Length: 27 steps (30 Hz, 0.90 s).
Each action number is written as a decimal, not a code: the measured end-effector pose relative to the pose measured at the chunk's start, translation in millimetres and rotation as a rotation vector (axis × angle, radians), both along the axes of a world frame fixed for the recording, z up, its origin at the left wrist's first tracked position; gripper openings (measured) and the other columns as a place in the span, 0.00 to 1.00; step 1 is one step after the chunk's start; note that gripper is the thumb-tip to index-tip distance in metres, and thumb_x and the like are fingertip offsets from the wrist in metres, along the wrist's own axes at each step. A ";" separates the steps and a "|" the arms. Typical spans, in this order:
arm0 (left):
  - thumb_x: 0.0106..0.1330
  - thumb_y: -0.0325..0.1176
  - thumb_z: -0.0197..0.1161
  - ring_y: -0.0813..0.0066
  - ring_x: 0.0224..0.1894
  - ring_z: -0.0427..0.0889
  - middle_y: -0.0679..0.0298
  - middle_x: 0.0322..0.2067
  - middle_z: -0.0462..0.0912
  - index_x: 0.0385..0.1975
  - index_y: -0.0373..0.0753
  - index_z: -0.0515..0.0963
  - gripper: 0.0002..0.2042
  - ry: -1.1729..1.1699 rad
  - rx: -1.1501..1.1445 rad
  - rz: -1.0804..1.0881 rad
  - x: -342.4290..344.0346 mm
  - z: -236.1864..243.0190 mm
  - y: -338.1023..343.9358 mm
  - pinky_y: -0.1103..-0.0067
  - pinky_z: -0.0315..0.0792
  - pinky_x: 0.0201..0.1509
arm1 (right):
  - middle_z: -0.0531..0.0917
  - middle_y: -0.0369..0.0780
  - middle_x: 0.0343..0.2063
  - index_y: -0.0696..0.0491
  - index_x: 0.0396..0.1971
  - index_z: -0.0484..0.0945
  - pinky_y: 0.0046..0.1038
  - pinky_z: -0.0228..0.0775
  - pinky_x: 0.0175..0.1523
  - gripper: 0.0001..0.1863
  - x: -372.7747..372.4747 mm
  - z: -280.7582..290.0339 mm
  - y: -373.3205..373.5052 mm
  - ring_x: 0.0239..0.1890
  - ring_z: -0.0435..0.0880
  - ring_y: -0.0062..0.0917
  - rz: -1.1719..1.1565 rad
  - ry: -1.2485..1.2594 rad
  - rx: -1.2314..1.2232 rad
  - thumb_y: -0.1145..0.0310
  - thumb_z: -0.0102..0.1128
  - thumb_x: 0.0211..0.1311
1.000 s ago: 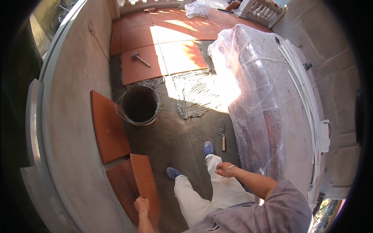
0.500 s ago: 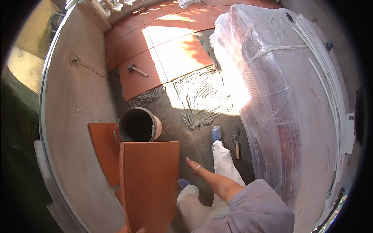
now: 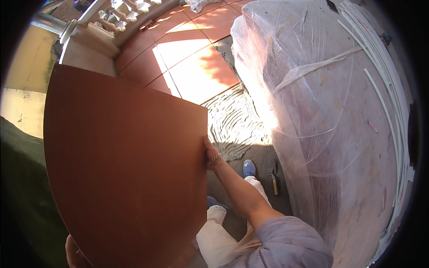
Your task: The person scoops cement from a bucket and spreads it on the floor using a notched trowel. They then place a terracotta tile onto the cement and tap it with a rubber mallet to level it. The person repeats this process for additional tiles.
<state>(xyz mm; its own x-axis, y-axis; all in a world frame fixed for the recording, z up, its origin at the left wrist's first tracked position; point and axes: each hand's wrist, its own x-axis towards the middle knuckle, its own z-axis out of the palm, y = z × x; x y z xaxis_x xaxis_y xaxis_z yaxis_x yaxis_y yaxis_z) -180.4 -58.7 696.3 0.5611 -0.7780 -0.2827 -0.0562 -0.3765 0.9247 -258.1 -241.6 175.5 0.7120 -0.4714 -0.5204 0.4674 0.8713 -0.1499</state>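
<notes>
Ridged mortar [image 3: 234, 119] and one trowel [image 3: 275, 184] lie right of one view-blocking tile [image 3: 127, 172], left hand [image 3: 75, 253] and right hand [image 3: 212, 155] gripping its opposite edges; plastic sheeting [image 3: 308, 116] farther right.

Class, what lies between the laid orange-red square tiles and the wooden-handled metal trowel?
Head view: ridged grey mortar beside the tiles, then darker grey floor up to the trowel.

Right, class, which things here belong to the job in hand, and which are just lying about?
Likely part of the job:
terracotta tile, gripped by left hand and right hand
laid tiles
ridged mortar
trowel

Probably just lying about:
clear plastic sheeting
white strips
crumpled plastic at the far end
</notes>
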 end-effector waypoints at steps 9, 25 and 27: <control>0.66 0.46 0.60 0.62 0.52 0.79 0.53 0.54 0.78 0.55 0.32 0.73 0.26 0.334 -0.539 0.901 28.3 -320.5 59.7 0.65 0.72 0.56 | 0.77 0.44 0.57 0.54 0.65 0.66 0.38 0.71 0.60 0.40 -23.8 -63.0 -20.9 0.57 0.77 0.35 -0.299 0.091 0.064 0.35 0.45 0.67; 0.75 0.42 0.53 0.71 0.45 0.80 0.59 0.44 0.82 0.49 0.29 0.75 0.19 0.157 -0.024 0.572 122.3 -747.8 -109.0 0.76 0.75 0.49 | 0.75 0.41 0.59 0.53 0.63 0.66 0.42 0.70 0.60 0.41 -147.7 -364.9 -3.1 0.58 0.76 0.35 -0.421 0.859 0.418 0.32 0.46 0.65; 0.74 0.42 0.55 0.73 0.44 0.80 0.60 0.45 0.82 0.49 0.29 0.76 0.19 0.224 -0.046 0.527 122.5 -793.7 -119.7 0.76 0.75 0.49 | 0.76 0.40 0.58 0.53 0.63 0.67 0.42 0.69 0.61 0.41 -162.9 -389.6 1.4 0.57 0.76 0.35 -0.449 0.846 0.339 0.33 0.48 0.64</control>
<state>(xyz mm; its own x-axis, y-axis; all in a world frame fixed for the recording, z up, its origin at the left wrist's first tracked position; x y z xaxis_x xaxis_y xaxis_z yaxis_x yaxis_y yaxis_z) -57.9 -178.3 -97.3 0.8069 -0.4234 -0.4118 0.3271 -0.2602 0.9085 -420.9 -240.2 -214.1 -0.1583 -0.3384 -0.9276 0.6173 0.6993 -0.3605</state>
